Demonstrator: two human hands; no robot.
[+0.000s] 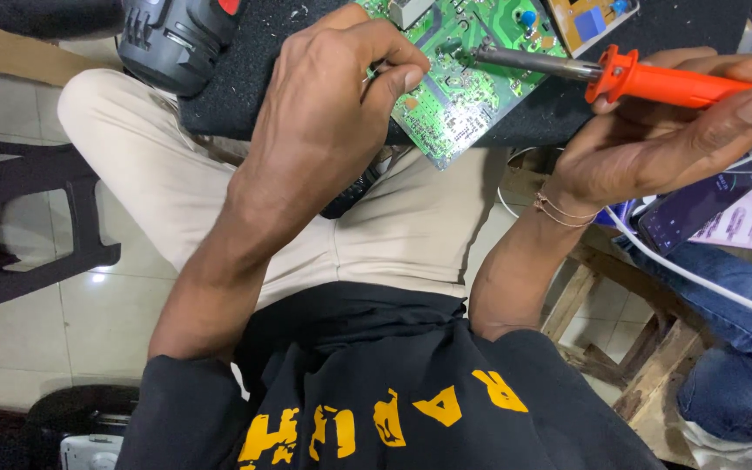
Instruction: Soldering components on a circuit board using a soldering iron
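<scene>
Green circuit board [467,83] lies tilted on a dark mat [254,78] spread over the person's lap, its near corner hanging past the mat's edge above the beige trousers [376,235]. Left hand [332,104] rests on the board's left part, fingers curled, thumb and forefinger pinched together on something thin, possibly a strand of solder wire; too small to tell for sure. Right hand [672,130] is closed around the orange handle of a soldering iron [620,77], thumb laid along the top. Iron's metal shaft runs leftward from that hand, tip touching the board just beside the left fingertips. Thin bracelet sits at the right wrist.

Beyond the left hand, a grey and black power drill [171,39] lies on the mat. Beyond the iron, a second small board [589,19], yellowish with a blue part. Below the right hand, a dark phone [689,213] with white cable [698,278], and a wooden stool frame [646,348]. Another person's jeans-clad leg [733,348] at far right.
</scene>
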